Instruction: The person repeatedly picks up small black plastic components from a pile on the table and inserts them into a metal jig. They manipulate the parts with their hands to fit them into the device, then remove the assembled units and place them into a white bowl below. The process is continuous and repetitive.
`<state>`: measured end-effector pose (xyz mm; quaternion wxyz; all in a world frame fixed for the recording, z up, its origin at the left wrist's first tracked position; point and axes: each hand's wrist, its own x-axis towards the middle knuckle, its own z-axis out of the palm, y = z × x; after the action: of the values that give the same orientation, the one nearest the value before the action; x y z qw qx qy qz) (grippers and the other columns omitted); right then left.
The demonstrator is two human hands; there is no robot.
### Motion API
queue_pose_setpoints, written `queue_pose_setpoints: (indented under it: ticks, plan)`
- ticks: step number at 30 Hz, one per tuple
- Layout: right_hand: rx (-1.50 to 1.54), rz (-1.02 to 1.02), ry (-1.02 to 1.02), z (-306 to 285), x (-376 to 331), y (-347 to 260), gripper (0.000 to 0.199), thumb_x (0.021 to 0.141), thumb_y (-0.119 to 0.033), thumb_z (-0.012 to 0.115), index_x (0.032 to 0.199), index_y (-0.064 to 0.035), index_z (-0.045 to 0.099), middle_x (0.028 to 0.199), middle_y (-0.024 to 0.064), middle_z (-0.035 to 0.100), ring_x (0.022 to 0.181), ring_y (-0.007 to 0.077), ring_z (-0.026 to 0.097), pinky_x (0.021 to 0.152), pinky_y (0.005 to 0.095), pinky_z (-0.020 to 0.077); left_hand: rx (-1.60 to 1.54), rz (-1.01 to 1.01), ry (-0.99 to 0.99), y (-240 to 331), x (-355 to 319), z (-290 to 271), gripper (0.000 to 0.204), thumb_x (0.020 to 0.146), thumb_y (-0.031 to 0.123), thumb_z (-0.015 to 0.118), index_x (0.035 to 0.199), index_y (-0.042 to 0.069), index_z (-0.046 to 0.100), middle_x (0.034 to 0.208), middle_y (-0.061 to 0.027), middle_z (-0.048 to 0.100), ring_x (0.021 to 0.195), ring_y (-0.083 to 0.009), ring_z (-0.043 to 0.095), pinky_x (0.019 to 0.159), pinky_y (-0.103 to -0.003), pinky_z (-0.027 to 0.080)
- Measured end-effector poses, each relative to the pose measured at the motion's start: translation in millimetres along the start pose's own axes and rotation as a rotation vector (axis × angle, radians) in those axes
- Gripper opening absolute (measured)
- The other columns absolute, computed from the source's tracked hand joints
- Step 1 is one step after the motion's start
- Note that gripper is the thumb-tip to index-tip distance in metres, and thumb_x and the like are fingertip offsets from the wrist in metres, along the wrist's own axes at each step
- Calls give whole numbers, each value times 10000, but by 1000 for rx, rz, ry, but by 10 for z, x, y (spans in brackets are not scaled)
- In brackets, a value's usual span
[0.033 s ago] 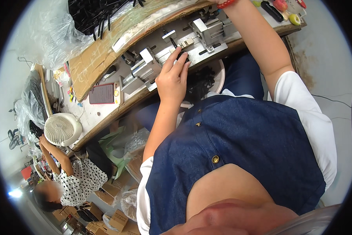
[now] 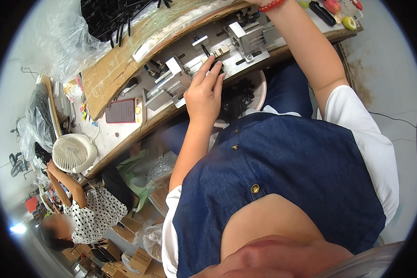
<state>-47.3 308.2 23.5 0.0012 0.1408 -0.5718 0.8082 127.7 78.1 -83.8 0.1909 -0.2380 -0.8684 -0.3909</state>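
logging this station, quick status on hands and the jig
Left hand fingertips on the metal jig, grip unclear. Right hand out of frame past the top edge. Black parts in white tray below; nothing blocking.

Left hand (image 2: 204,95) reaches forward, fingers extended together.

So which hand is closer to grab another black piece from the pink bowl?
Probably the left hand. It rests on the metal jig at the bench edge, right above the pink bowl of black pieces. The right hand is up past the picture's top edge.
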Motion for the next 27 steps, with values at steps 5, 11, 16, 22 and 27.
queue_pose_setpoints:
  ticks: [5, 11, 16, 22, 27]
  plan:
    - [71, -113, 57, 317, -623, 26, 164, 998, -165, 670, 1115, -53, 690, 968, 52, 718, 856, 179, 640, 829, 329, 514, -29, -17, -14, 105, 238, -318, 332, 879, 54, 725, 1192, 161, 757, 1198, -76, 733, 927, -266, 740, 746, -350, 604]
    - [-984, -481, -223, 546, -1595, 233, 170, 948, -178, 704, 1100, -106, 680, 1255, 56, 657, 1190, 252, 571, 1023, 373, 463, 499, 255, 152, -715, 1347, -1074, 406, 846, -10, 630, 1171, 191, 767, 1228, -58, 694, 1045, -300, 662, 905, -404, 543]
    - [-1219, -519, -278, 578, -1776, 719, 192, 888, -96, 680, 1078, -69, 674, 1283, 50, 643, 1143, 278, 562, 1003, 402, 493, 805, 316, 8, -1288, 1852, -1212, 270, 899, 104, 658, 1122, 202, 773, 1217, 2, 692, 1143, -275, 621, 951, -406, 525]
    - [-1439, -600, -251, 564, -1734, 843, 183, 880, -110, 611, 1045, -74, 679, 1287, 46, 640, 1139, 256, 560, 968, 393, 503, 711, 342, 1, -1198, 2005, -1126, 165, 936, 221, 688, 1074, 186, 770, 1130, 2, 720, 1010, -267, 682, 872, -399, 556]
    - [-1422, -564, -282, 571, -1712, 792, 180, 878, -117, 697, 1050, -63, 682, 1304, 51, 644, 1141, 278, 564, 971, 403, 497, 348, 111, 78, -821, 1912, -1010, 231, 1021, 225, 648, 1223, 176, 750, 1015, -70, 756, 870, -191, 734, 776, -348, 593]
